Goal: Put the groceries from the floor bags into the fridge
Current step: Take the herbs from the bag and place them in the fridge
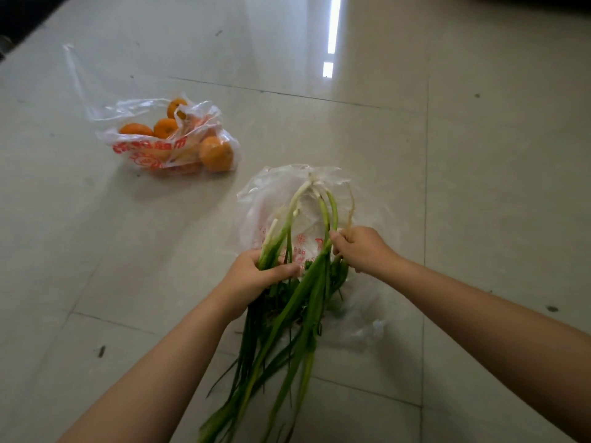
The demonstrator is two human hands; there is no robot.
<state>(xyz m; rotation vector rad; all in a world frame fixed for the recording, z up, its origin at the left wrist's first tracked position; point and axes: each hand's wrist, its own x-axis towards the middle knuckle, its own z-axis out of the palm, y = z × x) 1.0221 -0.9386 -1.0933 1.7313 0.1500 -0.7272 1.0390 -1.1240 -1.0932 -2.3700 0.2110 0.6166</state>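
Left hand (256, 273): curled round the scallions (287, 314) mid-stalk.
Right hand (358, 247): pinching a few stalks.
Advice: gather stragglers into one bundle before lifting clear of the bag (271, 199).

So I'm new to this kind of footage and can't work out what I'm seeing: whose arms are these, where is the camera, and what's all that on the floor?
No machine here: a person wears a camera on their head, so this single picture looks forward and down along their own bare arms. The left hand grips a bunch of green onions, and the right hand pinches a few more stalks near their pale root ends. Below them, on the tiled floor, lies a thin, nearly clear plastic bag with red print. Further off to the left sits a second bag, open, holding oranges. No fridge shows in this picture.
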